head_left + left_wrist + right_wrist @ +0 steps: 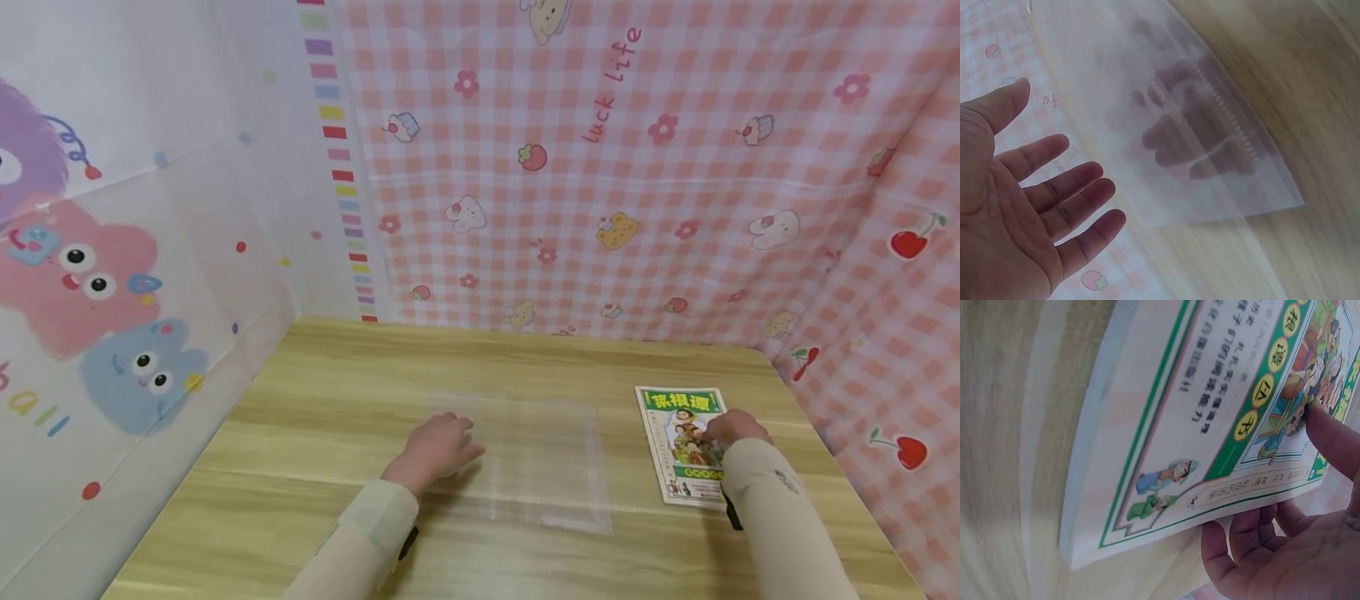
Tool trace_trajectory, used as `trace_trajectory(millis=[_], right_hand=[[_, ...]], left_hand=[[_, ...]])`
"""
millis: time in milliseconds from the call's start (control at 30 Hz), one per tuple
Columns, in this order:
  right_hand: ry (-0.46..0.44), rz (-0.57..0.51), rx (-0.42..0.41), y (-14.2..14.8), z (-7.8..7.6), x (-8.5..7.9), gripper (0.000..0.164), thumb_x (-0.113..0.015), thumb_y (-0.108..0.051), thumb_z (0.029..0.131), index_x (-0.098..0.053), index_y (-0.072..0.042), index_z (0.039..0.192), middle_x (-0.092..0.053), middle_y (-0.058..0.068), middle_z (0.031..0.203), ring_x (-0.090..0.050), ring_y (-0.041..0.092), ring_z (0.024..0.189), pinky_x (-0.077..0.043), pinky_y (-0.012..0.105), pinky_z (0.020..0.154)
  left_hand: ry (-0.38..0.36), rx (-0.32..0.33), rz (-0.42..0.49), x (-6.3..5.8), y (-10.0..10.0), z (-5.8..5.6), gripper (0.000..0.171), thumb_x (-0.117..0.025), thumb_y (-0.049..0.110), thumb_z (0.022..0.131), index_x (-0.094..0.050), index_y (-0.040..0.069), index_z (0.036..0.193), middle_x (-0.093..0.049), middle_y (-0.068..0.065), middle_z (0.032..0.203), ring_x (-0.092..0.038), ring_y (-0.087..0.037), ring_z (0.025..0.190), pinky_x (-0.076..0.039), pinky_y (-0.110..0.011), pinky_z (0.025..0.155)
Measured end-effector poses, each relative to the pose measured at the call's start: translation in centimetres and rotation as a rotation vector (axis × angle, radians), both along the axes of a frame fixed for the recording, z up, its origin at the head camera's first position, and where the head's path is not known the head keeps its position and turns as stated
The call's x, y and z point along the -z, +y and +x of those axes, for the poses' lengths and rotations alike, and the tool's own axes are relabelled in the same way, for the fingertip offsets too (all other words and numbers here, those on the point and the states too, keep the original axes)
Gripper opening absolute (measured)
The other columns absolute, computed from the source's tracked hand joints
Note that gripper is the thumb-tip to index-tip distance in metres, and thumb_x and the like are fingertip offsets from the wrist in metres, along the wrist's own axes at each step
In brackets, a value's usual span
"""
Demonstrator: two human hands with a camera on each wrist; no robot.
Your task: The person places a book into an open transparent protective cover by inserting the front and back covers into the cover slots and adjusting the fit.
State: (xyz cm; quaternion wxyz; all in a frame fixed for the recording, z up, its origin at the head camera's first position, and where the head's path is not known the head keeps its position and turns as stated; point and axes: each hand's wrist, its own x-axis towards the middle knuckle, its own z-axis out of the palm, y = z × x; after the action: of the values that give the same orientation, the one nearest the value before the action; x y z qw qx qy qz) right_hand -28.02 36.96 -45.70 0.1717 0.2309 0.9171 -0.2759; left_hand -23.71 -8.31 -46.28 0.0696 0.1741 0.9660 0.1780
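A small book (660, 425) with a green and white illustrated cover lies at the right of the table. My right hand (738, 429) grips its right edge; the right wrist view shows the thumb on the front cover and the fingers (1216, 550) curled at the edge, partly hidden beneath it. Left of the book, a clear plastic book cover (555, 458) is spread flat. My left hand (437, 450) is over the sleeve's left side, fingers spread and loosely bent, holding nothing. In the left wrist view, dark hand-shaped reflections show on the plastic sheet (1116, 112).
The wood-grain table (300, 433) is bounded by a pink checked cloth (570, 192) behind, another checked cloth at the right, and a white cartoon-printed cloth (225, 200) at the left.
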Motion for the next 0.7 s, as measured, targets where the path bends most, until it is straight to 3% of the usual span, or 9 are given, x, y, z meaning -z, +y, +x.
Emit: trace_trajectory(millis=[133,267,433,700], right_hand=[[0.018,0.021,0.065,-0.6,0.2,0.1,0.059,-0.064,-0.019,0.083,-0.046,0.026,0.117,-0.043,0.043,0.109,-0.04,0.05,0.098,-0.041,0.06,0.092],[0.07,0.031,0.055,-0.6,0.4,0.4,0.062,-0.065,-0.019,0.081,-0.041,0.028,0.115,-0.043,0.043,0.105,-0.04,0.05,0.095,-0.041,0.06,0.088],[0.115,-0.03,0.04,0.0,0.9,0.8,0.068,-0.067,-0.021,0.082,-0.037,0.029,0.117,-0.047,0.044,0.108,-0.047,0.048,0.094,-0.044,0.059,0.087],[0.154,-0.074,0.025,0.5,1.5,0.9,0.065,-0.069,-0.024,0.081,-0.045,0.027,0.114,-0.052,0.038,0.102,-0.051,0.041,0.089,-0.046,0.056,0.083]], left_hand=[[0.005,0.003,0.017,-0.2,-0.1,0.1,0.051,-0.059,0.037,0.092,-0.059,-0.001,0.126,-0.061,-0.022,0.12,-0.056,-0.036,0.107,-0.051,-0.052,0.089],[0.006,0.0,0.016,-0.2,-0.3,0.2,0.05,-0.059,0.037,0.092,-0.059,-0.001,0.125,-0.062,-0.023,0.119,-0.057,-0.036,0.105,-0.051,-0.052,0.088],[0.007,0.003,0.012,-0.1,0.0,-0.1,0.05,-0.059,0.037,0.092,-0.06,-0.001,0.125,-0.062,-0.023,0.119,-0.057,-0.036,0.106,-0.05,-0.051,0.089],[-0.005,-0.005,0.013,0.1,-0.1,-0.3,0.05,-0.06,0.036,0.091,-0.06,-0.001,0.125,-0.062,-0.022,0.119,-0.057,-0.036,0.106,-0.051,-0.051,0.089]])
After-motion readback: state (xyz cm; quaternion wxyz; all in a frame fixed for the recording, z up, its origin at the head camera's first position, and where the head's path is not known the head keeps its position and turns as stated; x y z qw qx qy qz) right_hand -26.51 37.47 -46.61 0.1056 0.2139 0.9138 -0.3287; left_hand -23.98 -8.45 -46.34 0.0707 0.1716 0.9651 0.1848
